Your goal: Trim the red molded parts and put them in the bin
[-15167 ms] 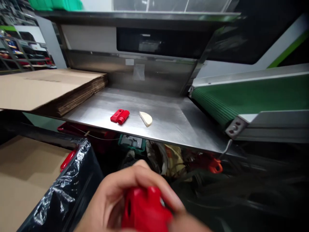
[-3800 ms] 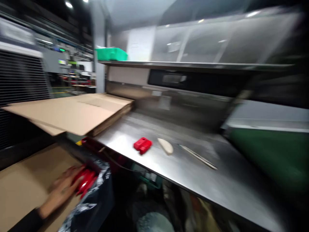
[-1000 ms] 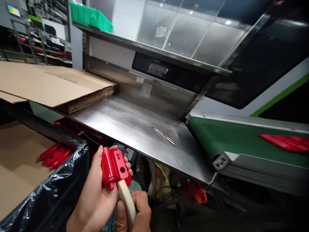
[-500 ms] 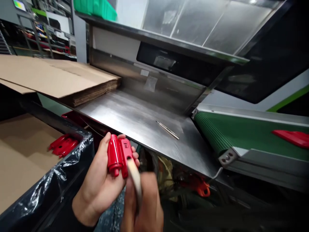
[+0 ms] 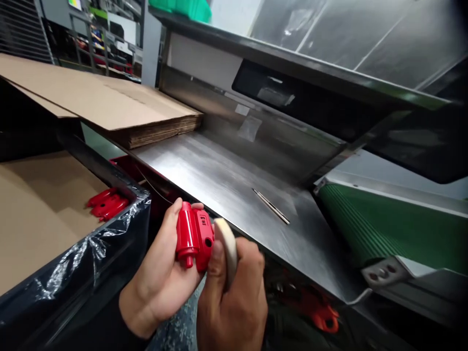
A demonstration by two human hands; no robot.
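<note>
Gone from the counter since earlier: red part and pale scraper, both now in hand. Left hand grips red part. Right hand presses scraper to its side.

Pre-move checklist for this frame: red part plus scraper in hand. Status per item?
1. Left hand grips the red plastic part: ok, thumb and fingers wrap it.
2. Right hand holds the cream scraper: ok, thumb pressed on its face.
3. Scraper touching the part's right edge: ok, they meet beside the round hole.
4. Burr left on that edge: cannot tell, too small to see.
5. Lined box reachable at the left: ok, open, red parts lie on its cardboard.
6. Steel table near the hands: ok, only thin sticks lie there.
</note>
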